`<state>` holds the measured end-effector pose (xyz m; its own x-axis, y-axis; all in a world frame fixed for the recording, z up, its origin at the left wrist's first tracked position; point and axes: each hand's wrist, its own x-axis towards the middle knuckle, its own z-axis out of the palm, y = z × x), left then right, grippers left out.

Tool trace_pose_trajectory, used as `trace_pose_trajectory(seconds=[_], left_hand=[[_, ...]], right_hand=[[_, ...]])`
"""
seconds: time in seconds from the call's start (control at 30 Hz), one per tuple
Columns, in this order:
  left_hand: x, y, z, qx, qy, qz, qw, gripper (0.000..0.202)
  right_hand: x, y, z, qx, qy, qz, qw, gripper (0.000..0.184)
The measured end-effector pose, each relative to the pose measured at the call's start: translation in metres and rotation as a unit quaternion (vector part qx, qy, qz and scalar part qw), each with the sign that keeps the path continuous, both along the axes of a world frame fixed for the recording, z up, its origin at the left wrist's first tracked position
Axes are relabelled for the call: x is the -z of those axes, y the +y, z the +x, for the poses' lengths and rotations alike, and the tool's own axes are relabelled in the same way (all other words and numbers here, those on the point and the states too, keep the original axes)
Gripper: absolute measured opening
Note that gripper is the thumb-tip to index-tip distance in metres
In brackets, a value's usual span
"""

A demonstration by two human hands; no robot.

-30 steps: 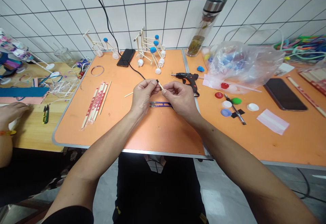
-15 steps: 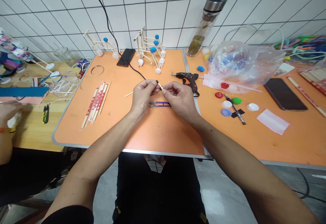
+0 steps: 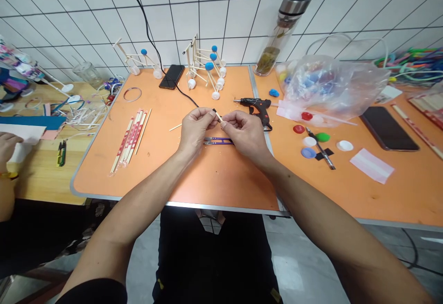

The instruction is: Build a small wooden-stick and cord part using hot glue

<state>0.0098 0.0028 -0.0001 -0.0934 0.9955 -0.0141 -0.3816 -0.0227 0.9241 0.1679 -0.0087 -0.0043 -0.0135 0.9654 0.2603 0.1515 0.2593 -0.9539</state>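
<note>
Clamped at both ends: our left hand pinches dark-tipped end of short stick, our right hand its pale end, over orange table, between front and back edges. Snips lie just toward front edge, glue gun across right edge, stick frame near back edge. Step in hand, we judge: pressing or aligning dark tip; next move calls for steady fingers, light pressure.

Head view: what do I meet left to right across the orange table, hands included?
Wrapped sticks → left hand → dark-tipped short stick → right hand → blue disc → green disc → rightmost white disc → right-side phone.
</note>
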Motion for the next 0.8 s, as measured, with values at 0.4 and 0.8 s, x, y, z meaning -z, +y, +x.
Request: trace_pose_trajectory(seconds=[0.4, 0.8], left_hand=[[-0.0006, -0.0003, 0.0005, 0.012, -0.012, -0.007, 1.0, 0.014], [-0.0009, 0.0001, 0.0004, 0.008, -0.005, -0.011, 1.0, 0.015]], right_hand=[[0.0022, 0.0034, 0.0006, 0.0, 0.018, -0.015, 1.0, 0.012], [0.0034, 0.0012, 0.0014, -0.001, 0.001, 0.008, 1.0, 0.017]])
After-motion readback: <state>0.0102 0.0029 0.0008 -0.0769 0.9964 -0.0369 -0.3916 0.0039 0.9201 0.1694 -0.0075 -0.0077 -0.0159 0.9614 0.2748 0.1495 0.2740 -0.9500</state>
